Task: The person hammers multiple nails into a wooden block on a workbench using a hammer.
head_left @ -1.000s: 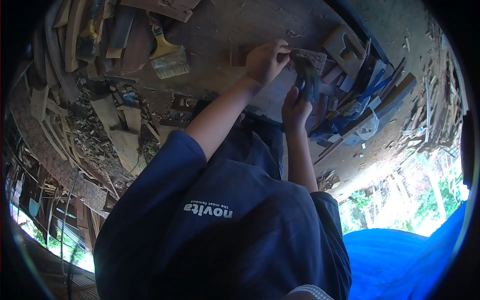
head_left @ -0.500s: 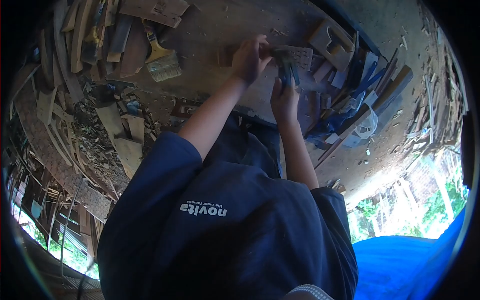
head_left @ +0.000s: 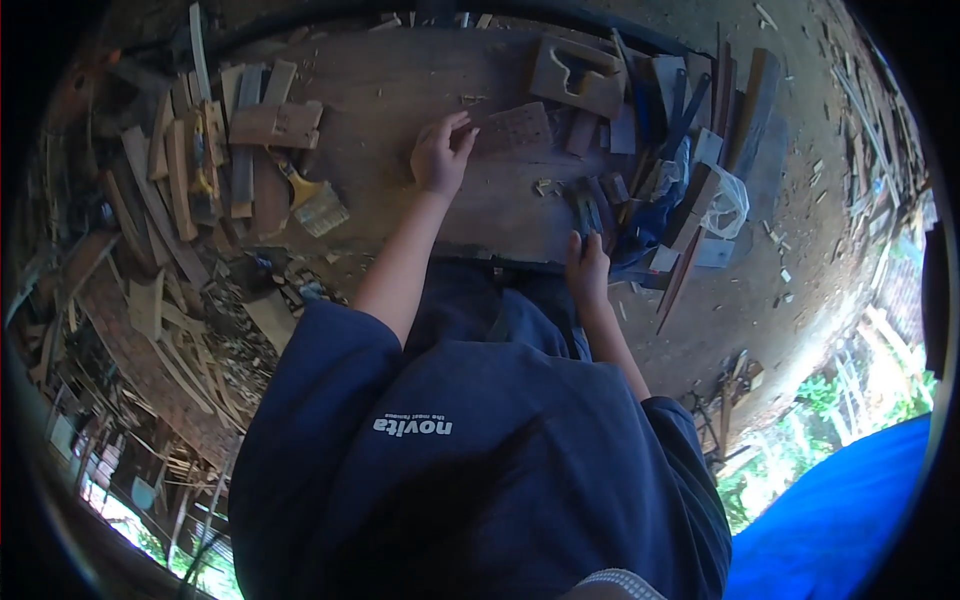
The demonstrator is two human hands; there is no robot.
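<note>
My left hand point(head_left: 440, 158) is over the wooden board point(head_left: 380, 140), its thumb and fingers apart and curved, with nothing visible between them. Just right of its fingertips lies a flat reddish-brown piece point(head_left: 520, 128) with small marks on its surface. Lower right, my right hand point(head_left: 588, 262) is closed around the near end of a dark two-armed tool point(head_left: 585, 205), which looks like pliers or a clamp. The tool's far end is beside small dark blocks point(head_left: 613, 187) at the board's near edge; whether it touches them is unclear.
A wooden piece with a cutout point(head_left: 578, 78) lies at the back right, near blue-handled tools point(head_left: 685, 115) and a clear plastic bag point(head_left: 725, 205). On the left are a paintbrush point(head_left: 318, 205), a brown block point(head_left: 275, 125) and several wood strips. Scraps cover the ground.
My left hand has let go of the reddish-brown piece and moved left. My right hand has drawn the dark tool away from that piece, toward my body. The view has shifted.
</note>
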